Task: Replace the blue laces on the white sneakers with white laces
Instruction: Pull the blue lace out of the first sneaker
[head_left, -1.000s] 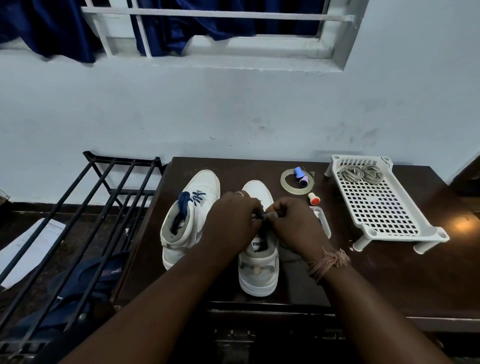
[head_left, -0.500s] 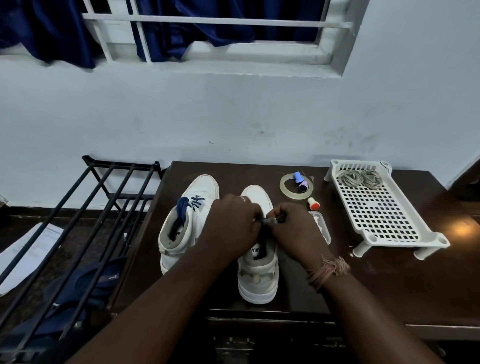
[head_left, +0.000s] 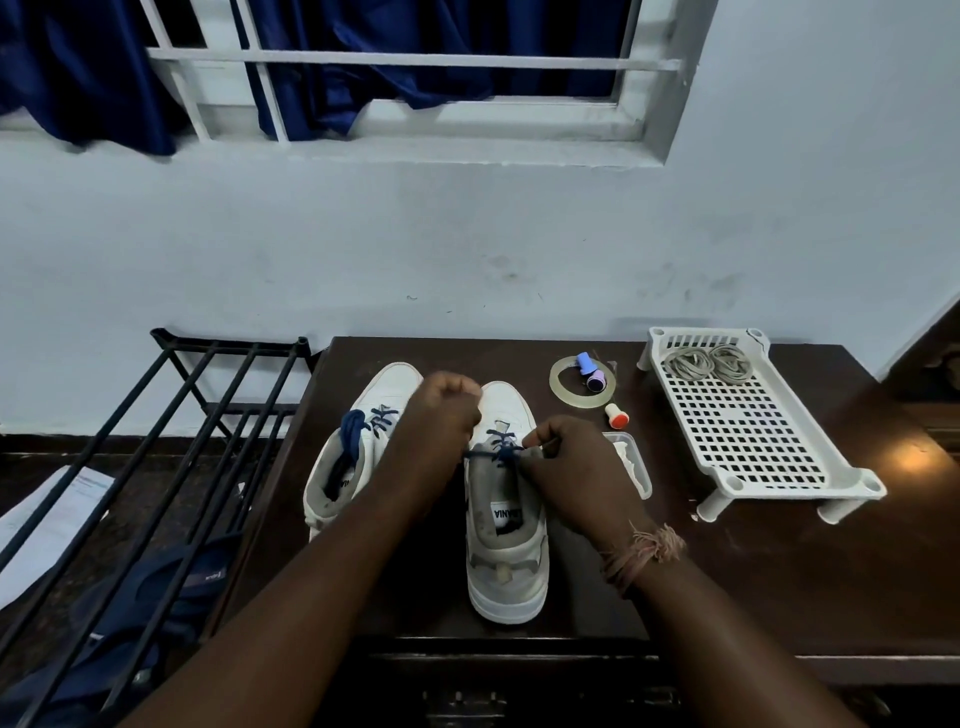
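Blue lace (head_left: 493, 453) still crosses the eyelets of the right-hand sneaker (head_left: 506, 519), so we are early in the job: this shoe is only partly unthreaded, with the upper rows bare and a few crossings left near the toe. Its partner, the left-hand sneaker (head_left: 358, 452), keeps its own blue lace (head_left: 363, 426), bunched loose at the tongue and still threaded lower down. Both shoes stand side by side on the dark wooden table (head_left: 779, 597), toes toward the wall. We judge that all the re-lacing remains ahead. The pale laces (head_left: 709, 362) that look like the replacements lie coiled in the far end of the white plastic tray (head_left: 748, 431), well apart from the shoes.

Our left hand (head_left: 441, 415) is raised over the gap between the two toes, curled into a fist; a strand runs from the shoe toward it, so it seems to grip the lace, though the grip itself is hidden. Our right hand (head_left: 566, 467) rests on the shoe's right side, fingertips (head_left: 532, 441) pinching the lace at the eyelets. Both forearms reach in from below.
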